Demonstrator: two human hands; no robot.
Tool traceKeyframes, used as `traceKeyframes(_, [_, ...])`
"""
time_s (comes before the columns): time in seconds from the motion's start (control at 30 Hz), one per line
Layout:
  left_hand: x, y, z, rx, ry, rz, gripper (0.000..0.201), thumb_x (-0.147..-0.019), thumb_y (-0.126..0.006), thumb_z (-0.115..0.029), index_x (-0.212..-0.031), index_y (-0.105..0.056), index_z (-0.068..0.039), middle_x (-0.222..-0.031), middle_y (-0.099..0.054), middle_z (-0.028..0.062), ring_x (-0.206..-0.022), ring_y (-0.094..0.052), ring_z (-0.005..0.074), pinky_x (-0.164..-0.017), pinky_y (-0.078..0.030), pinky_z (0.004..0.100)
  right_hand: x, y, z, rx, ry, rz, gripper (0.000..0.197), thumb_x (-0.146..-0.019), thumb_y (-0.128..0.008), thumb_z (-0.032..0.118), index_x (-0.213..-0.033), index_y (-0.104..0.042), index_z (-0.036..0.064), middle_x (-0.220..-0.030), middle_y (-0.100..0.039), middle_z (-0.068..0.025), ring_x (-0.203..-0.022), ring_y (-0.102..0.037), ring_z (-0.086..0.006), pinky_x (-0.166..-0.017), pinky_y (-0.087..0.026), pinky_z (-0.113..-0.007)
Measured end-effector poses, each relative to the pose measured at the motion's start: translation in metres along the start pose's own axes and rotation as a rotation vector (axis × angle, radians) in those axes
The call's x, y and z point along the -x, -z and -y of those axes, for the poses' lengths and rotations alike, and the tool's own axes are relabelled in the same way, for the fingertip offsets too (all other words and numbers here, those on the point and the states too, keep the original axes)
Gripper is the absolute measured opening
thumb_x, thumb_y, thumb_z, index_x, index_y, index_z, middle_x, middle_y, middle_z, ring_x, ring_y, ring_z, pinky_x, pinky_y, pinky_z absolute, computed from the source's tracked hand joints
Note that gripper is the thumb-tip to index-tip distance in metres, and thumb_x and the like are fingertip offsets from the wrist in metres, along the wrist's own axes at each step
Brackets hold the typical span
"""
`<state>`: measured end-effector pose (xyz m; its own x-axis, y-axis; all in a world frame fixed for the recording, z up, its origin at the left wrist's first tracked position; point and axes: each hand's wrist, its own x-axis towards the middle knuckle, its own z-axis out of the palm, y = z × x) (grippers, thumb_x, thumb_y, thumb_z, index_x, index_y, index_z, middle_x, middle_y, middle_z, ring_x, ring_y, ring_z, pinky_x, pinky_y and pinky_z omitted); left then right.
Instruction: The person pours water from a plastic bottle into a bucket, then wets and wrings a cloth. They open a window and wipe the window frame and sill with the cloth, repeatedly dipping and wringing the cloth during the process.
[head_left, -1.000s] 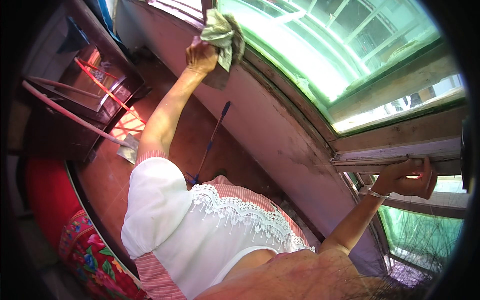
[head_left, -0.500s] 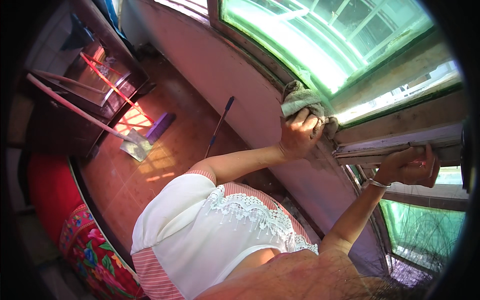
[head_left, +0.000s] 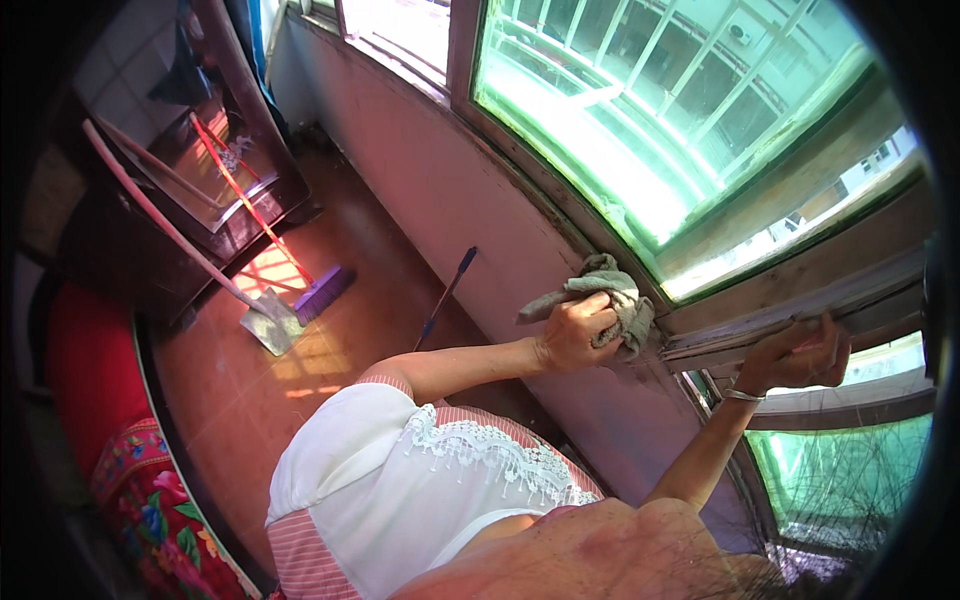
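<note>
My left hand (head_left: 578,332) is closed on a crumpled grey-green rag (head_left: 622,305). It holds the rag at the lower corner of the window frame, beside the green-edged glass pane (head_left: 640,130). One end of the rag hangs out to the left over the pink wall. My right hand (head_left: 795,358), with a bracelet at the wrist, lies against the worn wooden window frame (head_left: 780,262) at the right. Its fingers are curled at the frame's edge; the fingertips are partly hidden.
A purple broom (head_left: 322,295) and a long-handled shovel (head_left: 272,322) lean against a dark cabinet (head_left: 140,250) at the left. A dark blue-ended stick (head_left: 460,270) leans by the pink wall (head_left: 420,150). A red flowered cover (head_left: 150,500) lies at lower left.
My left hand and the rag have shifted slightly down and left, off the pane's corner, and the rag's loose end now sticks out. My right hand stays at the frame; the view has tilted.
</note>
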<state>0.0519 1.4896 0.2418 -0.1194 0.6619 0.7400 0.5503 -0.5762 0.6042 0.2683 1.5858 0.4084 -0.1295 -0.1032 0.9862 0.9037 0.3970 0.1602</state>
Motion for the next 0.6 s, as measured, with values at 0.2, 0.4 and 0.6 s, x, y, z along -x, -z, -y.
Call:
traceKeyframes(0.2, [-0.014, -0.022, 0.009, -0.098, -0.108, 0.18, 0.023, -0.071, -0.073, -0.019, -0.084, -0.06, -0.007, -0.088, -0.059, 0.0095, -0.075, -0.063, 0.0278, -0.061, -0.054, 0.0373, 0.006, -0.001, -0.003, -0.01, -0.003, 0.025, 0.018, -0.098, -0.051, 0.014, -0.109, -0.06, 0.0032, -0.119, -0.044, -0.0164, -0.109, -0.044, -0.0279, -0.085, -0.046, -0.036])
traceKeyframes(0.4, [-0.025, 0.019, 0.026, -0.222, -0.102, 0.081, 0.022, -0.068, -0.073, -0.015, -0.087, -0.065, -0.008, -0.092, -0.062, 0.0081, -0.074, -0.065, 0.0287, -0.064, -0.055, 0.0384, 0.004, 0.002, 0.006, -0.035, 0.026, 0.031, 0.016, -0.099, -0.049, 0.013, -0.106, -0.059, 0.003, -0.12, -0.043, -0.0163, -0.108, -0.043, -0.0273, -0.091, -0.045, -0.037])
traceKeyframes(0.6, [-0.046, 0.085, 0.113, -0.302, 0.27, -0.265, 0.019, -0.071, -0.07, -0.011, -0.079, -0.058, 0.001, -0.082, -0.061, 0.0173, -0.072, -0.062, 0.0345, -0.06, -0.049, 0.0407, 0.003, 0.007, 0.005, 0.014, 0.047, 0.049, 0.014, -0.1, -0.048, 0.011, -0.103, -0.058, 0.001, -0.12, -0.045, -0.0164, -0.113, -0.043, -0.0274, -0.096, -0.043, -0.039])
